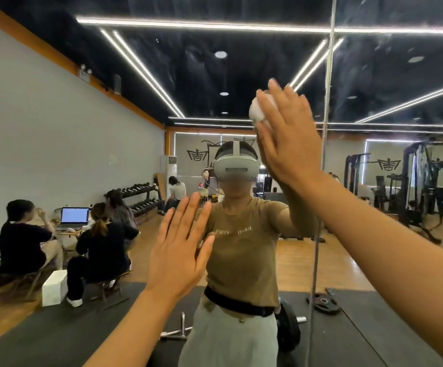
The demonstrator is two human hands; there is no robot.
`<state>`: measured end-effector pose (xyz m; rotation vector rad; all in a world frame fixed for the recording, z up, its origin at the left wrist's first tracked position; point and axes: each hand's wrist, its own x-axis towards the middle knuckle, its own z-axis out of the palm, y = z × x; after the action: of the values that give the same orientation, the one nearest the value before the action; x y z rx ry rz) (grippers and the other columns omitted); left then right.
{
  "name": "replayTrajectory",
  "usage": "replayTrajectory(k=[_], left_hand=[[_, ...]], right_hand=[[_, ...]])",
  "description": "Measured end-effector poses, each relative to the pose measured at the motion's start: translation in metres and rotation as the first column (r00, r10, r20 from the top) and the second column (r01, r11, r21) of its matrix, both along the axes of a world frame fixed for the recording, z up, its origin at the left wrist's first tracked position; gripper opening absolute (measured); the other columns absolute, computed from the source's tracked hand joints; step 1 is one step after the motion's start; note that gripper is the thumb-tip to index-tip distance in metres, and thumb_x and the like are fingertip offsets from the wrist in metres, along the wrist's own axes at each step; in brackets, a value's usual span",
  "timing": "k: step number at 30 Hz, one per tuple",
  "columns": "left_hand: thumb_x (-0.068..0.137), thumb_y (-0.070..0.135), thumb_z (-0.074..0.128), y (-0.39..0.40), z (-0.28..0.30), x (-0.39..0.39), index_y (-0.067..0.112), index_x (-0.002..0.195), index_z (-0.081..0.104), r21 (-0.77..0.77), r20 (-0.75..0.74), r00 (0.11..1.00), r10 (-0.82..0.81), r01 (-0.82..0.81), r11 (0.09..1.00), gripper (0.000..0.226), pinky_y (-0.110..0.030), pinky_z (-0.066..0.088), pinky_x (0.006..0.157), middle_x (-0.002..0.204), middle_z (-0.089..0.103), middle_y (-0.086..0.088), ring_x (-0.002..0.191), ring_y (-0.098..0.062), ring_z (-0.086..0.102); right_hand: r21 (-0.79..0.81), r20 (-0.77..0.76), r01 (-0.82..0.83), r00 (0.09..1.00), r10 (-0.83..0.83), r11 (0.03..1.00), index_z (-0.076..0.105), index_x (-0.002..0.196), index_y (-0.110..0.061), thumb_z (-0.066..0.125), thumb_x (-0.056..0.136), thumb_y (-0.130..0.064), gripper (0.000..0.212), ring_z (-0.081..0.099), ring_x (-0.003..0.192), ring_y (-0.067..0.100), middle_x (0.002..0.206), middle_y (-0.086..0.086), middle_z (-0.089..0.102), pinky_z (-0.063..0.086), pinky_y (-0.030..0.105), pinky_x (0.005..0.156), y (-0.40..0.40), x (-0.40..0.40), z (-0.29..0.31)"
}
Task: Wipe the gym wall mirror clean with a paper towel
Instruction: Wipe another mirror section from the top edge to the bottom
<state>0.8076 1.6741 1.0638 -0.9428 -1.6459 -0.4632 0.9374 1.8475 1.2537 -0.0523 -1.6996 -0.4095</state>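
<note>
the room i see is evenly bright, lit by long white led strip lights (146, 72) crossing the glossy black ceiling (215, 75), which throws them back as glare. pale smears and dusty streaks haze the large wall mirror glass (373, 62), clearest against that dark ceiling. my raised right hand (286, 133) is softly blurred at the fingertips, and the crumpled white paper towel (258, 112) under it looks washed out. my left hand (180, 250) is sharper. straight lines bow toward the frame edges, and the lower left corner smears.
</note>
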Motion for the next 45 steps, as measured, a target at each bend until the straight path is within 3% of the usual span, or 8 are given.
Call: replayTrajectory(k=[7, 10, 17, 24, 30, 34, 38, 45], left_hand=[[0.104, 0.037, 0.034, -0.006, 0.001, 0.001, 0.014, 0.159, 0.02, -0.037, 0.006, 1.0, -0.003, 0.003, 0.999, 0.062, -0.041, 0.007, 0.125, 0.168, 0.008, -0.007, 0.155, -0.022, 0.009], [0.104, 0.036, 0.034, -0.012, 0.004, 0.003, 0.014, 0.159, 0.023, -0.052, -0.002, 1.0, -0.024, 0.024, 0.998, 0.06, -0.039, 0.007, 0.126, 0.168, 0.01, -0.007, 0.155, -0.021, 0.01], [0.105, 0.038, 0.031, -0.017, 0.003, 0.002, 0.014, 0.159, 0.024, -0.083, 0.031, 0.998, -0.058, 0.06, 0.995, 0.059, -0.041, 0.01, 0.125, 0.168, 0.012, -0.007, 0.155, -0.02, 0.01], [0.103, 0.035, 0.036, -0.021, 0.003, -0.006, 0.013, 0.158, 0.024, -0.089, -0.031, 0.994, -0.108, 0.105, 0.99, 0.06, -0.04, 0.01, 0.125, 0.167, 0.014, -0.008, 0.154, -0.022, 0.012], [0.104, 0.037, 0.032, -0.016, -0.001, -0.008, 0.016, 0.16, 0.016, -0.073, 0.0, 0.989, -0.145, 0.144, 0.987, 0.062, -0.041, 0.007, 0.125, 0.168, 0.007, -0.006, 0.155, -0.023, 0.008], [0.103, 0.036, 0.034, -0.013, -0.004, -0.013, 0.015, 0.16, 0.017, -0.071, -0.007, 0.987, -0.161, 0.16, 0.985, 0.062, -0.042, 0.006, 0.126, 0.168, 0.007, -0.007, 0.155, -0.024, 0.008], [0.103, 0.035, 0.035, -0.009, -0.008, -0.015, 0.012, 0.158, 0.022, -0.041, -0.043, 0.992, -0.118, 0.116, 0.992, 0.061, -0.041, 0.006, 0.126, 0.167, 0.011, -0.01, 0.154, -0.026, 0.012], [0.102, 0.033, 0.038, -0.006, -0.01, -0.019, 0.01, 0.156, 0.028, -0.008, -0.11, 0.989, -0.102, 0.101, 0.995, 0.059, -0.042, 0.008, 0.126, 0.166, 0.017, -0.012, 0.154, -0.027, 0.015]], right_hand=[[0.278, 0.177, -0.078, 0.984, 0.029, 0.957, 0.027, 0.152, -0.017, 0.054, 0.09, 0.0, 0.069, 0.027, 0.145, 0.034, 0.159, 0.009, 0.032, 0.022, 0.048, 0.12, 0.003, -0.003, -0.128], [0.349, 0.271, -0.121, 0.962, 0.024, 0.929, 0.033, 0.15, -0.017, 0.02, 0.106, -0.007, 0.047, 0.029, 0.145, 0.033, 0.157, 0.007, 0.037, 0.022, 0.045, 0.121, 0.003, 0.007, -0.173], [0.379, 0.304, -0.088, 0.952, -0.034, 0.921, 0.039, 0.148, -0.02, 0.048, 0.101, -0.023, 0.048, 0.036, 0.145, 0.029, 0.156, 0.01, 0.039, 0.029, 0.048, 0.118, 0.007, 0.014, -0.156], [0.156, -0.001, -0.051, 0.999, 0.052, 0.986, 0.047, 0.14, -0.014, 0.057, 0.102, -0.032, 0.043, 0.042, 0.141, 0.034, 0.148, 0.017, 0.049, 0.027, 0.051, 0.12, -0.007, -0.005, -0.144], [-0.225, -0.141, -0.08, 0.989, 0.049, 0.971, 0.04, 0.148, -0.011, 0.049, 0.103, -0.028, 0.049, 0.021, 0.151, 0.032, 0.16, 0.015, 0.03, 0.014, 0.044, 0.125, -0.024, -0.013, -0.206], [-0.313, -0.104, -0.019, 0.994, -0.014, 0.95, 0.022, 0.155, -0.013, 0.044, 0.103, -0.025, 0.058, 0.011, 0.153, 0.032, 0.163, 0.013, 0.016, 0.005, 0.041, 0.126, -0.033, -0.015, -0.246], [-0.33, -0.121, 0.014, 0.991, -0.057, 0.944, 0.021, 0.155, -0.011, 0.033, 0.106, -0.03, 0.054, 0.009, 0.153, 0.029, 0.164, 0.011, 0.013, 0.003, 0.042, 0.126, -0.034, -0.016, -0.211], [-0.295, -0.246, 0.015, 0.965, -0.091, 0.955, 0.03, 0.155, -0.013, 0.017, 0.108, -0.041, 0.056, 0.015, 0.151, 0.034, 0.163, 0.018, 0.022, 0.001, 0.043, 0.124, -0.041, -0.042, -0.052]])
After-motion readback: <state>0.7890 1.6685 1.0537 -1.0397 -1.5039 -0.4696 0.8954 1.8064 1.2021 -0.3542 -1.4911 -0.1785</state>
